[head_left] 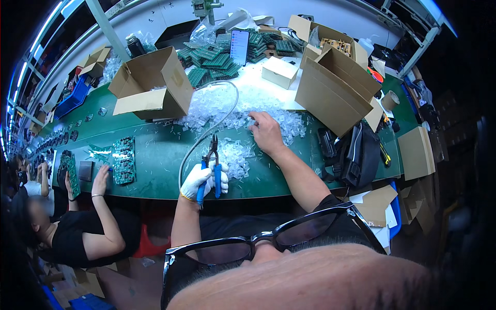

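Observation:
My left hand [195, 182], in a white knit glove, grips a pair of cutting pliers [217, 178] with blue handles. Their dark jaws point away from me, over the green table. My bare right hand [266, 132] rests at the near edge of a wide heap of clear plastic pieces [214, 106]. Its fingers are curled and drawn toward the thumb; whatever they pinch is too small to make out. A smaller pile of the same clear pieces [235, 157] lies between my hands, just right of the pliers.
Open cardboard boxes stand left [155, 85] and right [333, 90] of the heap. Behind it are stacked green circuit boards [212, 59], an upright phone [239, 46] and a small white box [279, 72]. A grey cable [194, 147] arcs past my left hand. A black bag [356, 155] sits right; a co-worker [88, 227] works left.

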Available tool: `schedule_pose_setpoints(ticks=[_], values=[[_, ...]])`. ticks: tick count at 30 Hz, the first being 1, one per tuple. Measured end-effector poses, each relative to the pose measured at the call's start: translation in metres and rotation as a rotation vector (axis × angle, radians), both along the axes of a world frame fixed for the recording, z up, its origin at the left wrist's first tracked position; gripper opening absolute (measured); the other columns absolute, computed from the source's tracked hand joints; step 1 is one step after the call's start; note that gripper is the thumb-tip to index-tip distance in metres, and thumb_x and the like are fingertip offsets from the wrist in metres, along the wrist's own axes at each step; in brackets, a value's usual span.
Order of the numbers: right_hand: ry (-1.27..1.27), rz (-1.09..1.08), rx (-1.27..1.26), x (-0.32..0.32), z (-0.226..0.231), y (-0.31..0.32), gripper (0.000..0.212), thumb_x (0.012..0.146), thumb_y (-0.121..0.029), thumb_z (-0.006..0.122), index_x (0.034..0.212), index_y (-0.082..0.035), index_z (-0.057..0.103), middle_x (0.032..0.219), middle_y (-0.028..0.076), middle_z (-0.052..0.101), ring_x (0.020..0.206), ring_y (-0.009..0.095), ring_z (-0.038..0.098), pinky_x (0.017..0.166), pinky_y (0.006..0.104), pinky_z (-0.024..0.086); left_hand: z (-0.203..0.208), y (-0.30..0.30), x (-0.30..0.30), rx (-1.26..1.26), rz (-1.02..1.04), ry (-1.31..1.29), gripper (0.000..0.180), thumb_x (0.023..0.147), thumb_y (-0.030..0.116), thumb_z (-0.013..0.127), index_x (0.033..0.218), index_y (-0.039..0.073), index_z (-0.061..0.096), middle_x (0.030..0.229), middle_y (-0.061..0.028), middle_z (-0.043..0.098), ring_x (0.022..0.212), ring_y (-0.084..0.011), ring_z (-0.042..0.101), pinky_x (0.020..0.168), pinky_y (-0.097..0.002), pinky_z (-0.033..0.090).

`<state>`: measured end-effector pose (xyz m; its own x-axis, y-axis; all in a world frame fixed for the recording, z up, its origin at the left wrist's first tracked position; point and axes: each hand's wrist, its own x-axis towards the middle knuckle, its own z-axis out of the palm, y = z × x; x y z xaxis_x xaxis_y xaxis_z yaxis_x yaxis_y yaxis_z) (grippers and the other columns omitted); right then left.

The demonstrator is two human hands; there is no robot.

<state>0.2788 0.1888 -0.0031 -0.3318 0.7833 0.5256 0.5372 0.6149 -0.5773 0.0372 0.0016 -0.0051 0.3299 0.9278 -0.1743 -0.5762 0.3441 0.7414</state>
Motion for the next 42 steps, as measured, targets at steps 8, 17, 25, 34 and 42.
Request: schedule_pose_setpoints(ticks=[8,17,25,34,42], values=[[0.505,0.341,-0.551,-0.006,0.011,-0.023,0.022,0.084,0.006,0.082,0.105,0.0,0.078,0.114,0.006,0.065,0.092,0.012,0.069,0.085,0.0278,0.059,0.009,0.001,0.008,-0.023,-0.034,0.217,0.064,0.092,0.04,0.082,0.131,-0.007,0.065,0.101,-0.0144,0.077,0.085,-0.0228,0.077,0.08,-0.0407,0.066],[0.815,0.615,-0.943,-0.008,0.005,-0.032,0.024,0.085,0.008,0.082,0.108,0.0,0.078,0.119,0.004,0.065,0.107,0.013,0.068,0.095,0.0291,0.057,0.012,0.001,0.01,-0.067,-0.021,0.281,0.075,0.086,0.047,0.087,0.13,-0.009,0.062,0.099,-0.0159,0.074,0.084,-0.0261,0.075,0.078,-0.0425,0.064],[0.891,0.675,-1.11,-0.008,0.012,-0.038,0.043,0.086,0.013,0.077,0.127,0.001,0.07,0.116,0.007,0.067,0.106,0.014,0.067,0.096,0.0326,0.06,0.015,0.002,0.011,-0.093,-0.039,0.3,0.067,0.089,0.042,0.084,0.129,-0.008,0.065,0.099,-0.0155,0.076,0.083,-0.0252,0.076,0.078,-0.041,0.065],[0.965,0.623,-1.154,-0.006,0.018,-0.037,0.066,0.084,0.013,0.077,0.145,-0.001,0.055,0.122,0.01,0.06,0.1,0.016,0.069,0.091,0.0338,0.064,0.02,0.003,0.013,-0.115,-0.065,0.327,0.056,0.091,0.036,0.082,0.127,-0.005,0.068,0.097,-0.0133,0.076,0.081,-0.0219,0.076,0.077,-0.0387,0.065],[0.888,0.603,-1.317,-0.001,0.023,-0.03,0.067,0.083,0.01,0.077,0.144,-0.003,0.053,0.119,0.008,0.062,0.093,0.016,0.071,0.087,0.0336,0.063,0.024,0.005,0.013,-0.123,-0.111,0.348,0.056,0.091,0.034,0.082,0.128,-0.006,0.068,0.097,-0.0121,0.076,0.082,-0.0213,0.075,0.078,-0.0383,0.064]])
